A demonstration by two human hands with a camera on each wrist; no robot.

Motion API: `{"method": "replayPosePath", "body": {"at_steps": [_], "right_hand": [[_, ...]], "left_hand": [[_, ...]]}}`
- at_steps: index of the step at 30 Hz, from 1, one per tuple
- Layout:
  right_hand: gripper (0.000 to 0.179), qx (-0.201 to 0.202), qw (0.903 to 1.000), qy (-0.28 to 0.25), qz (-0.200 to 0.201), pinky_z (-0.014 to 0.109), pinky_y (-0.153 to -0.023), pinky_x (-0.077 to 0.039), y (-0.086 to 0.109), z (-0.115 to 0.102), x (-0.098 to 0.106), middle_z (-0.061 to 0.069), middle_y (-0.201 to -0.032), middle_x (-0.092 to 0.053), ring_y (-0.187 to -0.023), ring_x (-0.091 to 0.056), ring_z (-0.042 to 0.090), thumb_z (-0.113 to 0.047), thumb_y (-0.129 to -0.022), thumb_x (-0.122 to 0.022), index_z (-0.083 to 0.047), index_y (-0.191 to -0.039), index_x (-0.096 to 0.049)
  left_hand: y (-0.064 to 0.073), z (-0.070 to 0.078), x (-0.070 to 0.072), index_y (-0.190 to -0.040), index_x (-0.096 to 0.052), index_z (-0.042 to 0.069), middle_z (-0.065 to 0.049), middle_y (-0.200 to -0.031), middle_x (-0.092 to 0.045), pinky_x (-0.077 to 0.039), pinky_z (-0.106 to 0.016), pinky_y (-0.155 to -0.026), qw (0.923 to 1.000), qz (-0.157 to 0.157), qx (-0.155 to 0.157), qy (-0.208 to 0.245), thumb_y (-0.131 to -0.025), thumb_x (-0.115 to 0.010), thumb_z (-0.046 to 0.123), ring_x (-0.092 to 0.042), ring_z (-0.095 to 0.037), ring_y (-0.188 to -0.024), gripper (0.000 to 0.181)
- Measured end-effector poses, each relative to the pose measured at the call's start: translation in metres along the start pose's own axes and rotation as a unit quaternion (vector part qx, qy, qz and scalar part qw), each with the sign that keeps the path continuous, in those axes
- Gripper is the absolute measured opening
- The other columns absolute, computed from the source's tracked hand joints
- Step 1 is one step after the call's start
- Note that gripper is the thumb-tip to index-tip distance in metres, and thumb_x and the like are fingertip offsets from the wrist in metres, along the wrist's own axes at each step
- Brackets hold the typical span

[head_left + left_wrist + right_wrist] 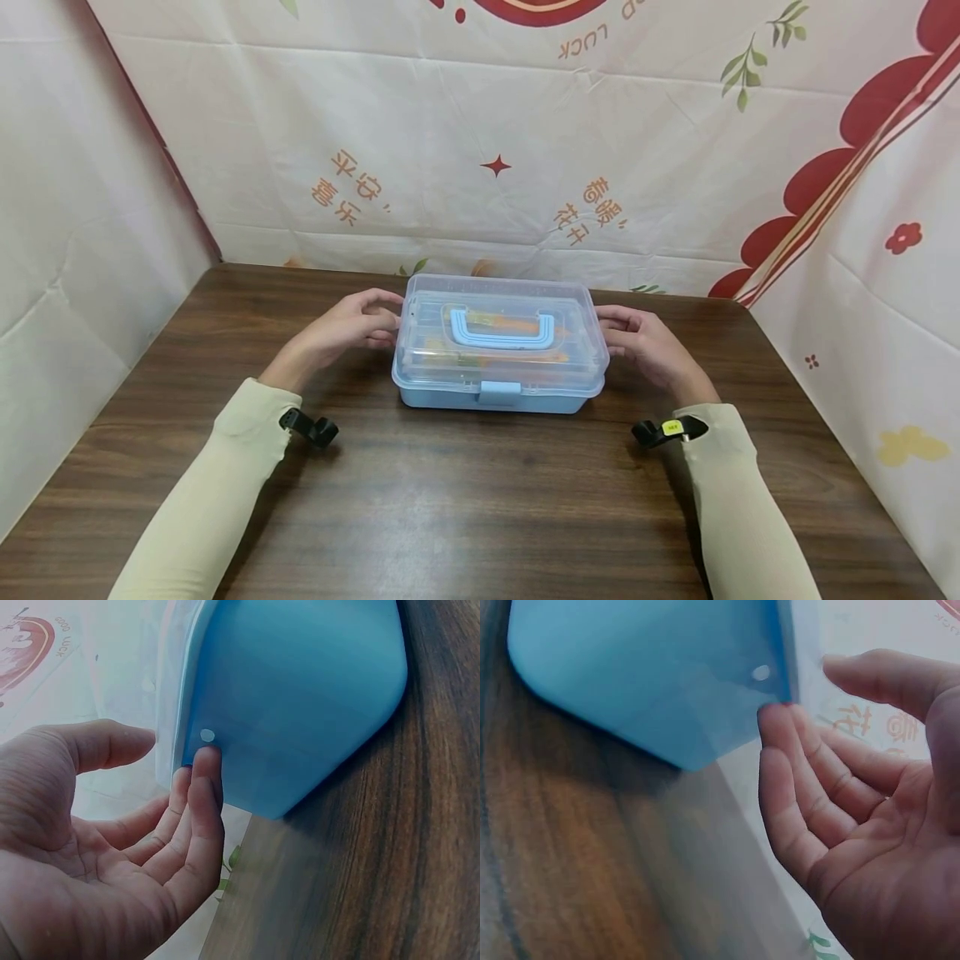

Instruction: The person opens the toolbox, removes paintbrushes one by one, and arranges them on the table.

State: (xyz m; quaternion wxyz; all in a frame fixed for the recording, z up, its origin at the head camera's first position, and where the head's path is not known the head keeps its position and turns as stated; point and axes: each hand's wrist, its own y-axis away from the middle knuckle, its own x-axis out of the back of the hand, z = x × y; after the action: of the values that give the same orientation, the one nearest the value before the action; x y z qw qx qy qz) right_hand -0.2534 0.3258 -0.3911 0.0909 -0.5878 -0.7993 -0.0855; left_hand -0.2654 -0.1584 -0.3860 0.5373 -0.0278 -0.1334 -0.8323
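Note:
A blue plastic box with a clear lid [501, 375] sits flat on the table, lid down and front latch [499, 392] against it. Its light-blue carry handle [502, 340] lies folded on top. Orange and yellow things [510, 323] show blurrily through the lid. My left hand [356, 325] is at the box's left end; in the left wrist view its loosely bent fingertips touch the blue side [300, 697] below the rim, thumb near the lid's edge. At the right end, my right hand [641, 342] touches the rim with its fingertips, its thumb apart from the fingers.
The dark wood-grain table [465, 508] runs back to a white printed cloth [450, 150] close behind the box. More cloth hangs along the left and right sides. A black wrist strap with a camera [311, 427] is on the left sleeve, another wrist camera [667, 430] on the right.

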Motion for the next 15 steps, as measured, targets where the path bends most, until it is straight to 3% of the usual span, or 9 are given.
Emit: {"method": "replayPosePath", "body": {"at_steps": [7,10,15], "right_hand": [[0.04,0.006,0.9995,-0.006,0.031,0.031,-0.093,-0.064,0.009,-0.019,0.005,0.006,-0.114,-0.076,-0.099,-0.075,0.019,-0.015,-0.108,-0.072,0.001,-0.143,-0.063],[0.029,0.038,0.9985,-0.019,0.034,0.029,-0.088,-0.064,0.013,-0.033,0.006,0.006,-0.111,-0.075,-0.096,-0.074,0.018,-0.008,-0.108,-0.071,-0.003,-0.136,-0.068],[0.024,0.106,0.9938,0.018,0.025,0.025,-0.081,-0.063,0.024,-0.06,0.002,0.008,-0.109,-0.075,-0.093,-0.074,0.019,-0.003,-0.108,-0.067,-0.009,-0.131,-0.072]], "left_hand": [[0.0,0.0,0.0,-0.16,-0.043,-0.002,-0.029,-0.14,-0.064,-0.057,-0.053,-0.109,1.0,-0.002,0.0,-0.004,-0.109,-0.062,0.014,-0.072,-0.034,-0.115,0.057],[0.0,0.0,0.0,-0.16,-0.043,-0.002,-0.028,-0.14,-0.064,-0.057,-0.052,-0.109,1.0,-0.003,0.001,-0.007,-0.109,-0.062,0.014,-0.072,-0.034,-0.114,0.057],[0.0,0.0,0.0,-0.16,-0.044,-0.001,-0.028,-0.139,-0.065,-0.058,-0.052,-0.108,0.9999,-0.003,0.002,-0.01,-0.109,-0.062,0.015,-0.073,-0.033,-0.112,0.057]]}}
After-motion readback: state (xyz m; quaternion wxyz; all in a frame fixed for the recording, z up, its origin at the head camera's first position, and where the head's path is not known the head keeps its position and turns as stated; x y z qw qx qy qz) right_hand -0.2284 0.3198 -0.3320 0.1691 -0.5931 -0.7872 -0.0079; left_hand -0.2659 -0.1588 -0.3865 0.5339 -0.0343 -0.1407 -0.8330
